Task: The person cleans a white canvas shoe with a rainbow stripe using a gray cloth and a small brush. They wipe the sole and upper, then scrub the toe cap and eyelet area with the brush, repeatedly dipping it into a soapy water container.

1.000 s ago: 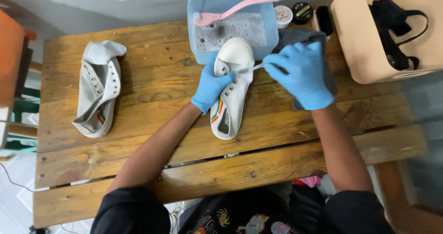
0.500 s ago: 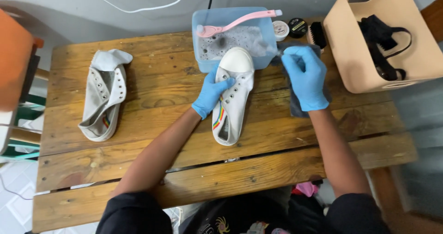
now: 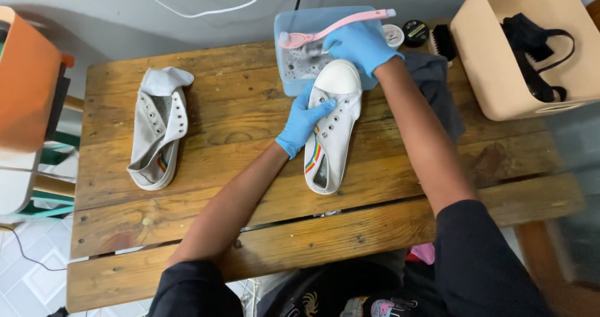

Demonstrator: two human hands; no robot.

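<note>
A white canvas lace-less shoe with a rainbow stripe on its side (image 3: 330, 129) lies on the slatted wooden bench (image 3: 262, 229), toe toward the far edge, and a cleaning step is judged to be in hand. The shoe is steadied by the left hand (image 3: 302, 122), in a blue glove, whose fingers are spread flat along the eyelet edge and press the shoe down. The right hand (image 3: 359, 43), also gloved, is reached over the toe cap to the pale blue plastic tub of sudsy water (image 3: 294, 67); its fingers are curled, seemingly around a small brush dipped in the suds, though what is pinched cannot be told with certainty. A pink long-handled brush (image 3: 337, 26) is laid across the tub's rim.

The move after a dip is judged to call for the wetted tool to be carried to the canvas while the shoe is held firm.

Against the frame half a second ago, the right hand is seen moved from beside the toe cap up over the tub, while the left hand's hold is unchanged.

A second grey-white canvas shoe (image 3: 156, 126) lies well apart to the left, and a beige plastic basket (image 3: 475, 67) stands at the right.
</note>
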